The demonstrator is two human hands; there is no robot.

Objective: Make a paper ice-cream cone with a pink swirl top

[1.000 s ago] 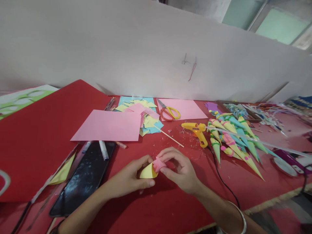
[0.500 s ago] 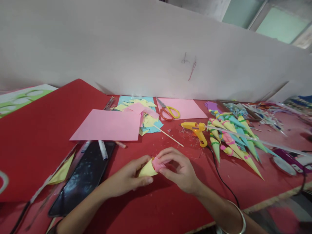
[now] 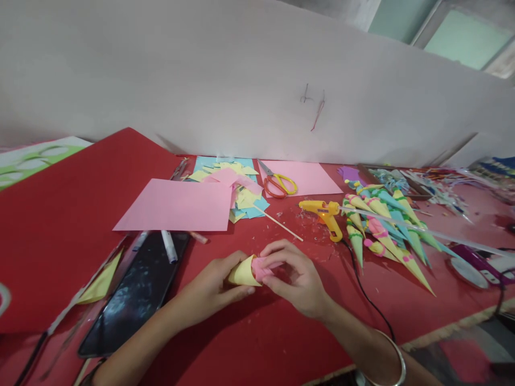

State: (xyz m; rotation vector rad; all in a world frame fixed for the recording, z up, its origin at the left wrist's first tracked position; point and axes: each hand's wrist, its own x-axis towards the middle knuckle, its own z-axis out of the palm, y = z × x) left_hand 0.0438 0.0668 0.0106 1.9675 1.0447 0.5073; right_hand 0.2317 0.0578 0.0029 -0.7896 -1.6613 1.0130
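Note:
Between thumb and fingers, my left hand (image 3: pixel 219 287) grips a yellow paper cone (image 3: pixel 244 272), its wide mouth turned to the right. A crumpled pink paper piece (image 3: pixel 262 268) sits at that mouth, partly inside. Pinching it from the right is my right hand (image 3: pixel 300 279), whose fingers hide some of its surface. Both hands are over the red tabletop near its front. To the right lies a pile of finished paper cones (image 3: pixel 386 225) in yellow, green, blue and pink.
A yellow glue gun (image 3: pixel 325 214) lies right of centre, its black cord (image 3: pixel 364 289) running forward. Scissors (image 3: pixel 279 182) rest on a pink sheet behind. Paper scraps (image 3: pixel 237 187), a thin stick (image 3: pixel 278 223), a pink sheet (image 3: pixel 181 206), a marker (image 3: pixel 169 246) and a black phone (image 3: pixel 132 300) lie around.
The yellow cone has turned slightly in my left hand, and the left thumb has shifted a little lower along it. My right hand stays on the pink piece.

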